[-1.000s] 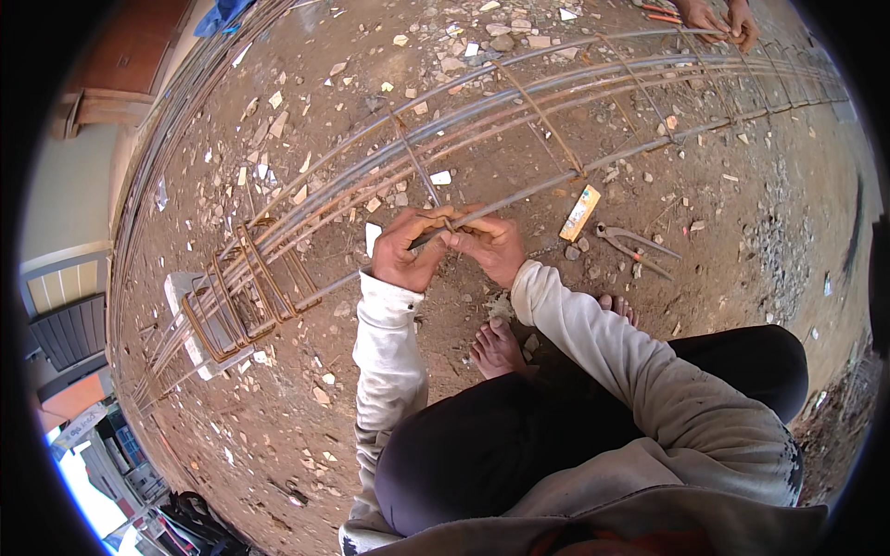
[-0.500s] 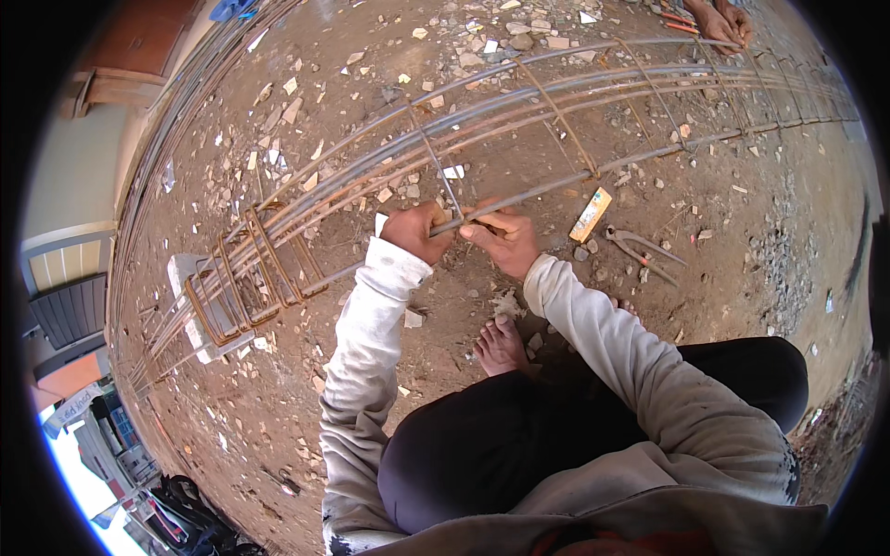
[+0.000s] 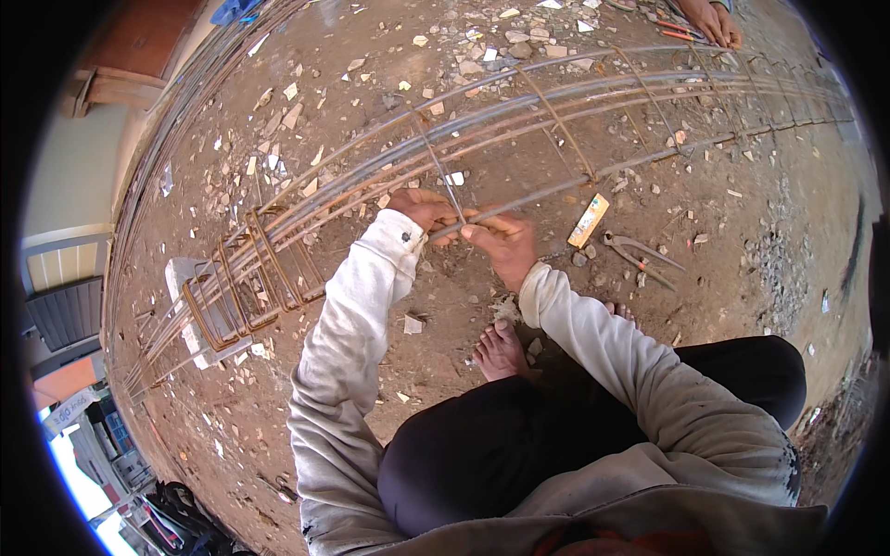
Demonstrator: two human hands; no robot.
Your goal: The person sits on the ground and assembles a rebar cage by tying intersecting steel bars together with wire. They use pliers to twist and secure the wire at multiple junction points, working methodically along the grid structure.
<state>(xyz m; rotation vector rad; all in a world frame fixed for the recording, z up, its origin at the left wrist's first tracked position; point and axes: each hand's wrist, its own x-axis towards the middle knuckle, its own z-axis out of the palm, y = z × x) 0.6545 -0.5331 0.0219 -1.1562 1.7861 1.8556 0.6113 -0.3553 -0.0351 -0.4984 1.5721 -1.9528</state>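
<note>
A long steel reinforcing bar forms the near edge of a rebar cage. My left hand is closed at this bar, where a thin square stirrup meets it. Right beside it, my right hand has thumb and fingers pinched round the bar on the other side of that corner. Whether a thin tie wire is between the fingertips is too small to tell. More stirrups cross the bars further right. Rusty stirrups stand bunched at the left end of the cage.
Pincers and a small yellowish block lie on the dirt to my right. Another person's hands touch the cage's far side, near a red-handled tool. A pale block sits under the left end. Stone chips litter the ground.
My left hand has turned and shifted slightly, and its forearm has swung left. My right hand has barely moved at the same corner. The other person's hands have moved a little left.
</note>
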